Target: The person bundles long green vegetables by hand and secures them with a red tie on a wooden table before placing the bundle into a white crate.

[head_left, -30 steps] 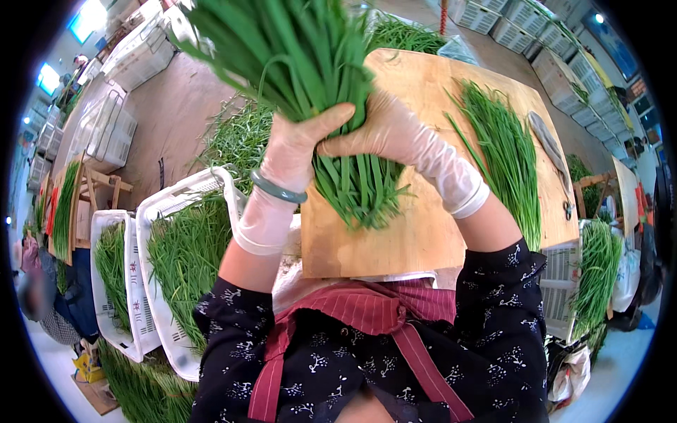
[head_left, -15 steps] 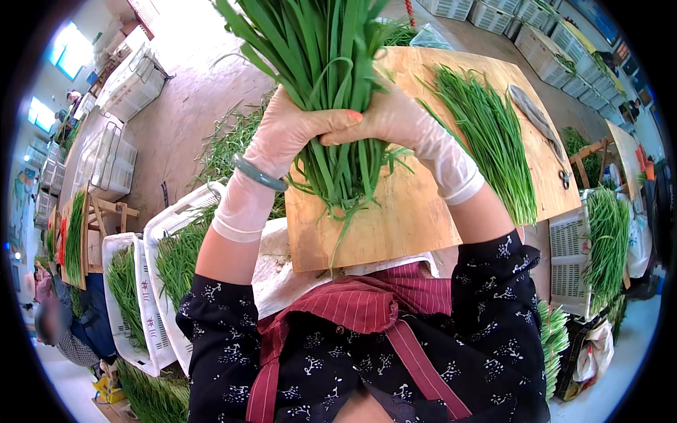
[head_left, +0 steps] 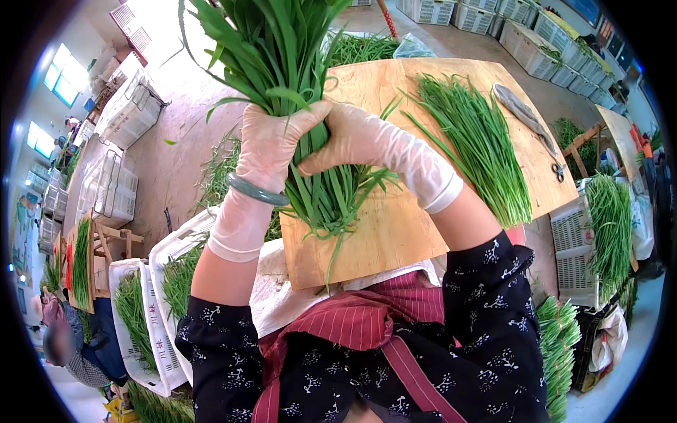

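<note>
Head view: this hold looks best kept snug but not crushing, since the leaves would probably bruise; judging by the stray stalk (head_left: 337, 255) hanging below the rest, levelling the lower ends would likely neaten it. The fingers of the left hand (head_left: 271, 137) and right hand (head_left: 356, 137) are closed around one thick bunch of green stalks (head_left: 282, 70), thumbs crossing its front at different heights; the other fingers are largely hidden, so their exact curl cannot be told. The bunch is in the air at the left edge of the desk (head_left: 395, 225), leafy tops beyond that edge, lower ends over the near-left corner. Farther out, a second pile of greens (head_left: 479, 148) lies on the right half, running from the far edge to the near one. A grey cloth strip (head_left: 522, 116) follows the right edge; scissors (head_left: 558, 171) lie by the near-right corner. Off the left edge stand white crates (head_left: 156, 296) of greens.
</note>
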Demonstrator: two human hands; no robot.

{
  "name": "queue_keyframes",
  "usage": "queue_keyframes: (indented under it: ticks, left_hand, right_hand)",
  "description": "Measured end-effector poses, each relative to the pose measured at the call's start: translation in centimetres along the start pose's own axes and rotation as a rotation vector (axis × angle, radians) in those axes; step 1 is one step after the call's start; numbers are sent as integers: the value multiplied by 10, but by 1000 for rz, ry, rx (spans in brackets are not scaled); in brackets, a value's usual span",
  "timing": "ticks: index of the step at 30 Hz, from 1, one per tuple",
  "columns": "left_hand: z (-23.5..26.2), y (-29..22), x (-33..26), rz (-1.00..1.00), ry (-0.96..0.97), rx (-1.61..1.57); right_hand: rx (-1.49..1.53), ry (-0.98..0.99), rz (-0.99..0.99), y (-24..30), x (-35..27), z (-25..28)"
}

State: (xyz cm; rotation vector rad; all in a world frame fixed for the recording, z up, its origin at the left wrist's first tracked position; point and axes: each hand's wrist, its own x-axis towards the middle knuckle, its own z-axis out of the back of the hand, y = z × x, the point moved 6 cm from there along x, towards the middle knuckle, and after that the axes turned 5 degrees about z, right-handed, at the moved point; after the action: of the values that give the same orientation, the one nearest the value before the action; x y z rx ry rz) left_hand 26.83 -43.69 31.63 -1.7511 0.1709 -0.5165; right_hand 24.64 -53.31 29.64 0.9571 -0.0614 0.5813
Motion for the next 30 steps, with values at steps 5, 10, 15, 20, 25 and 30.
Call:
queue_keyframes:
  ticks: [5,10,15,20,25,30]
  left_hand:
    - [5,0,4,-86,12,43]
    - [-5,3,6,-74,-25,-7]
    - [12,17,11,-20,-33,-44]
    - [-8,1,6,-92,-28,2]
    - [-9,-10,-2,33,130,84]
    - [-15,-18,0,106,225,252]
  right_hand:
    - [-102,-192,20,19,-29,39]
    - [-322,-531,125,37,-37,48]
    - [-672,-787,335,120,-68,61]
    - [-700,-413,-101,56,-36,29]
    - [-173,-197,-162,4,-13,-1]
    - [-225,-162,-129,3,-10,-8]
